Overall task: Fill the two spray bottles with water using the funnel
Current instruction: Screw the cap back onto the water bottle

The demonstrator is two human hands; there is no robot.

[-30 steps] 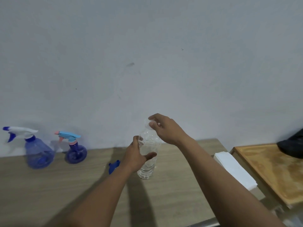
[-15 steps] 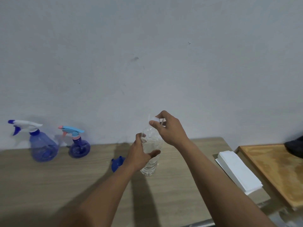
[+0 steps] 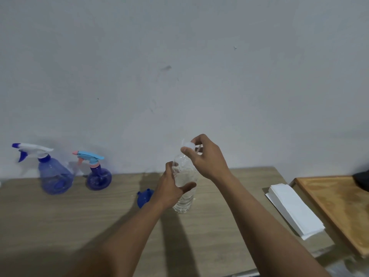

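Observation:
A clear plastic water bottle [image 3: 184, 198] stands on the wooden table [image 3: 60, 220] near its middle. My left hand [image 3: 171, 188] grips the bottle's body. My right hand [image 3: 207, 156] pinches the white cap [image 3: 188, 145] at the bottle's top. A blue funnel [image 3: 144, 196] lies on the table just left of my left wrist, partly hidden by it. Two blue spray bottles stand at the back left by the wall: a larger one with a white and blue trigger head [image 3: 54, 176] and a smaller round one with a light-blue and pink head [image 3: 98, 177].
A stack of white paper [image 3: 293, 208] lies at the table's right end. Beside it on the right sits a lower brown wooden surface [image 3: 343, 208] with a dark object [image 3: 362, 181] at its far edge. A plain grey wall rises behind the table.
My right hand has turned at the cap, its fingers more spread. The view has shifted slightly, so the objects sit further right in the frame. My left hand keeps its grip on the bottle.

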